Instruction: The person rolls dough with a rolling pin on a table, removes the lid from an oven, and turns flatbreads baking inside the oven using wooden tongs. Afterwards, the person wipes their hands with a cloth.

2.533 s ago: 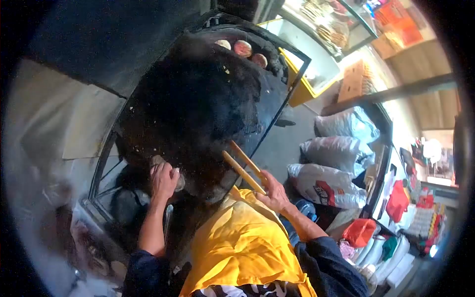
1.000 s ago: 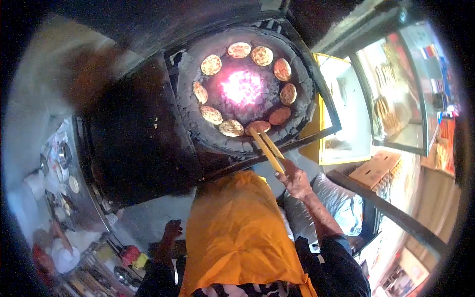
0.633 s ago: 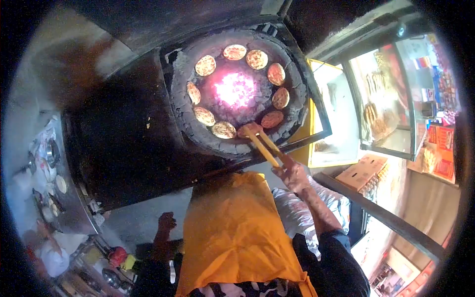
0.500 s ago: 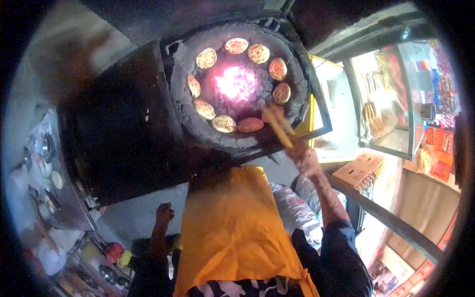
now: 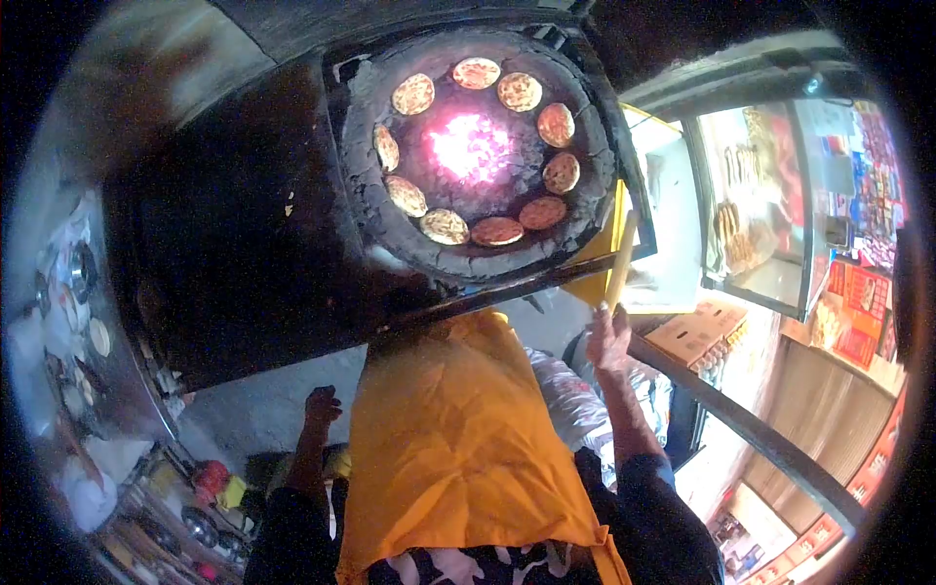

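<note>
Tongs (image 5: 621, 258) out of the oven (image 5: 468, 262) now, just right of it, beside the yellow box (image 5: 597, 285), gripped in the right hand (image 5: 609, 338). All ten breads (image 5: 497, 231) still ringed inside the oven around the coals (image 5: 472, 148), so probably none picked out on that pass. Left hand (image 5: 321, 406) near-left of the oven, too dark to tell whether clenched or loose.
</note>
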The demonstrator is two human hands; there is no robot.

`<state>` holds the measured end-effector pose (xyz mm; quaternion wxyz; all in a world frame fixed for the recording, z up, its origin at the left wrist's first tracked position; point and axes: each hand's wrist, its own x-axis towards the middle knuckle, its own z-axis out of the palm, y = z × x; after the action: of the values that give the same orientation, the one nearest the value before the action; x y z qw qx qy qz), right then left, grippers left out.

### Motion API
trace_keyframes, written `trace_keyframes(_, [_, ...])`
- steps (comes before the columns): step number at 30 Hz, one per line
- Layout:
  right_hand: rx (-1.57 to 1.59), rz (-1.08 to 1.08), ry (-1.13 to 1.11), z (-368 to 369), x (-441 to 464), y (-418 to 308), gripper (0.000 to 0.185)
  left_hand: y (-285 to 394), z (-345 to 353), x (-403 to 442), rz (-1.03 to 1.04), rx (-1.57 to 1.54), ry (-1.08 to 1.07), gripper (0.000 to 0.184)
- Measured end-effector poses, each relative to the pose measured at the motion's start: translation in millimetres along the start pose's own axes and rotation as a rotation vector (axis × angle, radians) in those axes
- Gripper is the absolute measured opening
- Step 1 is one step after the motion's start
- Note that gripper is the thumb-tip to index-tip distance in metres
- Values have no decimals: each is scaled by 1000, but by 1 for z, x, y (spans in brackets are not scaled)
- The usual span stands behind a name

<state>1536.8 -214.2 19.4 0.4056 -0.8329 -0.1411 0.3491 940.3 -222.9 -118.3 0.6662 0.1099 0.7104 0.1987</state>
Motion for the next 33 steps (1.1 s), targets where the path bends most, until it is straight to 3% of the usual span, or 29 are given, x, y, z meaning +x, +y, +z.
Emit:
trace_keyframes(5, [90, 34, -2, -6, -13, 57, 51, 20, 20, -5, -11, 107, 26, 19])
trace_keyframes(13, [131, 56, 4, -2, -17, 56, 44, 38, 25, 3, 5, 149, -51, 23])
trace_keyframes(15, [130, -30, 36, 1, -20, 52, 49, 45, 30, 2, -29, 226, -44, 28])
trace_keyframes(19, [166, 5, 48, -1, -21, 53, 52, 60, 49, -6, -84, 316, -25, 31])
trace_keyframes(22, [133, -13, 19, -3, -19, 54, 49, 65, 57, -9, -130, 428, -49, 36])
trace_keyframes(24, [253, -83, 11, -1, -17, 57, 36, 65, 61, -13, -95, 428, -131, 39])
trace_keyframes(27, [283, -64, 24, -2, -20, 49, 33, 75, 81, -20, -147, 587, -59, 42])
trace_keyframes(31, [217, -60, 6, -6, -17, 54, 35, 71, 82, -19, -124, 605, -74, 41])
trace_keyframes(33, [254, -91, 26, -6, -17, 57, 37, 70, 83, -28, 16, 512, -139, 40])
